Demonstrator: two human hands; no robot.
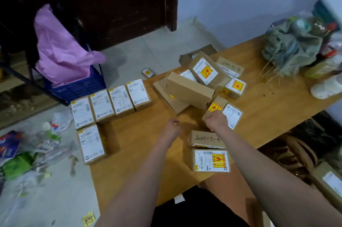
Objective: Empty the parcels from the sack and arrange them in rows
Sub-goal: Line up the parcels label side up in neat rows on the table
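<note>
Step in hand: sorting parcels into rows on the desk [140,145]. Nearest me, two stray boxes [211,160]. My right hand [215,121] grips a small box [214,109] at the pile's near edge; my left hand [172,127] hangs loosely curled, holding nothing. Beyond, the unsorted pile [199,86]; far left, the started row [111,101]. Next, I judge: carry the box left, label up.
</note>
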